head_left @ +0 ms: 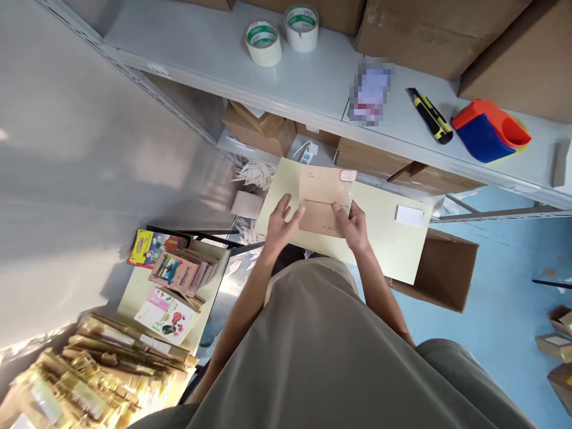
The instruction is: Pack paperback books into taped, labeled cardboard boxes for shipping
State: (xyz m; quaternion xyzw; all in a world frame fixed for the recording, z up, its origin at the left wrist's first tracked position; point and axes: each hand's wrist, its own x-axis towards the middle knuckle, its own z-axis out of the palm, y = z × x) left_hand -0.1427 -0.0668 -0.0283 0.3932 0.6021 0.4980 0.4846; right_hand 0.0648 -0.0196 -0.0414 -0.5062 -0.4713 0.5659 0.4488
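Observation:
A tan paper-covered book (322, 196) with a line of dark print and a red-edged label is just over the pale yellow table (386, 238). My right hand (354, 226) grips its right side, thumb on the cover and fingers behind the edge. My left hand (281, 225) is open at the book's left edge, its fingers apart and the thumb tip close to the cover; whether the thumb touches is not clear. A small white pad (410, 214) lies on the table's right part.
The grey shelf (196, 53) ahead holds two tape rolls (263, 44), a utility knife (429, 116) and a red-and-blue tape dispenser (491, 131). An open carton (451, 268) stands right of the table. Stacked books (179, 271) and wrapped parcels (102, 369) lie at left.

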